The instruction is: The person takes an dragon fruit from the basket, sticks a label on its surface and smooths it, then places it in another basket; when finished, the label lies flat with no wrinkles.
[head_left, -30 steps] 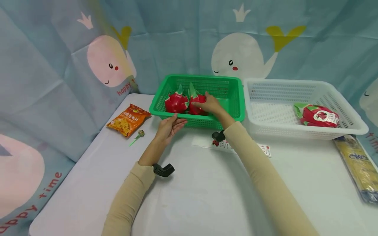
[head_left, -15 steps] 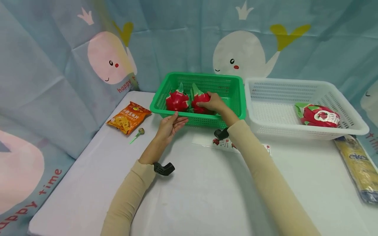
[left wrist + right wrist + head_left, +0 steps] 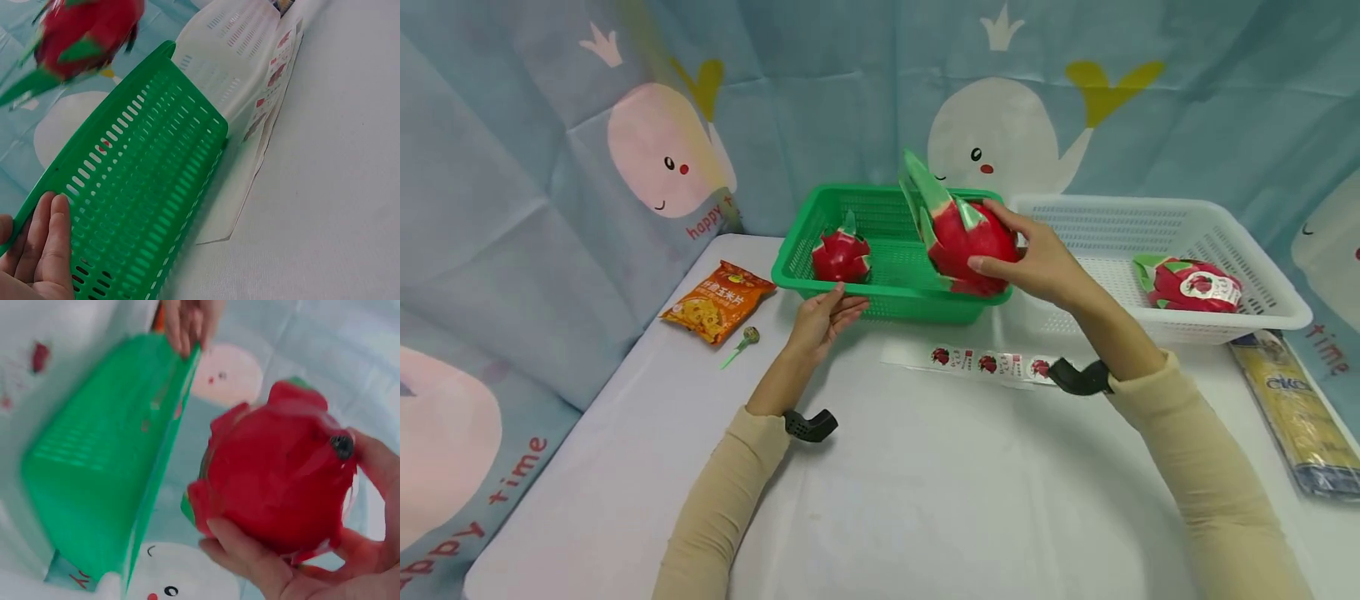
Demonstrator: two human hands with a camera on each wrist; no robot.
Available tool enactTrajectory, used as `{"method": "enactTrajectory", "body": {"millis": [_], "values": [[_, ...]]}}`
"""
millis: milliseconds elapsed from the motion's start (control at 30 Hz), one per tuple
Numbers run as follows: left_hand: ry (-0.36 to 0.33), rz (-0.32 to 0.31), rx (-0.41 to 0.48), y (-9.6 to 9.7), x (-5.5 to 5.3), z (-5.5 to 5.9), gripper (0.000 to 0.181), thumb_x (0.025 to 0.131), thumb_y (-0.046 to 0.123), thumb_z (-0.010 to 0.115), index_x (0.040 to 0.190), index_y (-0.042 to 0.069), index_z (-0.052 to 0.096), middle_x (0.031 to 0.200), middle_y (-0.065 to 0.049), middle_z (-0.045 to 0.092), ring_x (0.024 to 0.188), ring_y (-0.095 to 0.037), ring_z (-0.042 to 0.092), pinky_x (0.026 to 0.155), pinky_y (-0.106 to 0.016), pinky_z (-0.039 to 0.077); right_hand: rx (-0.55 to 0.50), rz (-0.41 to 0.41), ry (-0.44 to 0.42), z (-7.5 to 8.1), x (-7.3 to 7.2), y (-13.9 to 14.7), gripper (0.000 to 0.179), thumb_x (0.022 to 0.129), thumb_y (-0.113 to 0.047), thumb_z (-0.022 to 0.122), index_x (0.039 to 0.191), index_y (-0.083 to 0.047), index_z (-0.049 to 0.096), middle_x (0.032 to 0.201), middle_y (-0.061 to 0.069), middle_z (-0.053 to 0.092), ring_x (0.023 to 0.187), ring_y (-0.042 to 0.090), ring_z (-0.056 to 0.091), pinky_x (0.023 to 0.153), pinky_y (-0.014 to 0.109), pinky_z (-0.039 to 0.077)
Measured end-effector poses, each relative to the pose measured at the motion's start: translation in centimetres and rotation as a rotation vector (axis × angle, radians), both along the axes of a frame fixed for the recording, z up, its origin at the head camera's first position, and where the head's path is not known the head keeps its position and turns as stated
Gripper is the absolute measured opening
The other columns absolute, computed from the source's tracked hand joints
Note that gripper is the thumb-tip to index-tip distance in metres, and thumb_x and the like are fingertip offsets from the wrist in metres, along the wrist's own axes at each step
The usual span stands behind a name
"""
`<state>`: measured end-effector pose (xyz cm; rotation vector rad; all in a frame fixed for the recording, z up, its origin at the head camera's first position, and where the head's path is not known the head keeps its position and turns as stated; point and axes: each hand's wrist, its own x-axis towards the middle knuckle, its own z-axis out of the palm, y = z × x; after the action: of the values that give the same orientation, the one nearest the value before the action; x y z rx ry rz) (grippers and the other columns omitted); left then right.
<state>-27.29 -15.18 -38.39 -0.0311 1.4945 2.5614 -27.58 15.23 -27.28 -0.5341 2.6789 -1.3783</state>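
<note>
My right hand (image 3: 1047, 260) grips a red dragon fruit (image 3: 964, 237) with long green leaf tips, thumb on the near side and fingers behind. It is raised over the right part of the green basket (image 3: 895, 293). In the right wrist view the round end of the dragon fruit (image 3: 281, 478) shows between thumb and fingers. My left hand (image 3: 824, 323) holds the basket's near rim at its left; in the left wrist view the thumb lies over the rim and the fingers (image 3: 57, 231) lie along the outer wall. Another dragon fruit (image 3: 841, 257) rests inside the green basket.
Beside the green basket stands a white basket (image 3: 1187, 327) with a labelled dragon fruit (image 3: 1195, 285) inside. A strip of dragon fruit stickers (image 3: 917, 356) lies in front. An orange snack bag (image 3: 718, 302) and a lollipop (image 3: 748, 337) are at left, a yellow packet (image 3: 1292, 408) at right.
My right hand has lifted the dragon fruit up and to the right, out of the green basket. My left hand stays at the rim.
</note>
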Motion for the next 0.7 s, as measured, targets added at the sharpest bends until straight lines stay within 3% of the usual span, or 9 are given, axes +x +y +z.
{"method": "enactTrajectory", "body": {"millis": [67,200,333,500,633,700], "values": [[0.000,-0.004,-0.002,0.0,-0.1,-0.1,0.024,0.094,0.023,0.050,0.092,0.003,0.064,0.084,-0.006,0.072,0.078,-0.013,0.070,0.071,-0.020,0.055,0.008,0.059,-0.008,-0.4,2.6,1.3,0.077,0.082,-0.028,0.069,0.145,-0.033,0.024,0.140,0.011,0.035,0.116,0.035,0.046,0.080,0.046,0.055],[0.009,-0.003,0.005,0.0,-0.2,-0.1,0.024,0.095,0.021,0.050,0.092,0.002,0.065,0.083,-0.006,0.072,0.077,-0.013,0.070,0.070,-0.020,0.055,0.043,0.225,-0.048,-3.2,7.5,2.8,0.076,0.081,-0.025,0.071,0.144,-0.029,0.029,0.136,0.012,0.038,0.113,0.036,0.048,0.073,0.035,0.057],[0.028,-0.003,0.012,-0.2,-0.2,0.0,0.023,0.095,0.019,0.050,0.093,0.001,0.064,0.083,-0.007,0.072,0.078,-0.013,0.070,0.070,-0.019,0.055,0.106,0.370,-0.068,-6.7,10.2,2.5,0.074,0.077,-0.031,0.074,0.141,-0.029,0.036,0.136,0.007,0.041,0.118,0.030,0.044,0.074,0.026,0.055],[0.027,0.004,-0.005,-0.3,-0.1,-0.1,0.023,0.095,0.019,0.050,0.093,0.001,0.064,0.083,-0.007,0.072,0.079,-0.013,0.070,0.071,-0.020,0.055,0.226,0.487,0.027,-9.1,10.7,1.5,0.074,0.077,-0.039,0.072,0.140,-0.032,0.035,0.136,-0.001,0.041,0.121,0.020,0.040,0.076,0.024,0.053],[0.031,0.006,-0.005,-0.2,-0.2,-0.3,0.022,0.095,0.019,0.050,0.094,0.002,0.064,0.082,-0.006,0.072,0.078,-0.013,0.070,0.072,-0.020,0.055,0.291,0.549,0.094,-8.9,10.0,1.1,0.076,0.079,-0.041,0.069,0.143,-0.030,0.030,0.136,-0.010,0.042,0.120,0.011,0.042,0.084,0.029,0.052],[0.034,0.009,-0.013,-0.1,-0.2,-0.3,0.022,0.095,0.020,0.050,0.094,0.002,0.063,0.082,-0.006,0.072,0.078,-0.013,0.070,0.072,-0.020,0.055,0.316,0.561,0.064,-8.5,9.8,1.0,0.082,0.078,-0.045,0.069,0.145,-0.031,0.024,0.139,-0.011,0.039,0.122,0.010,0.041,0.088,0.032,0.050]]}}
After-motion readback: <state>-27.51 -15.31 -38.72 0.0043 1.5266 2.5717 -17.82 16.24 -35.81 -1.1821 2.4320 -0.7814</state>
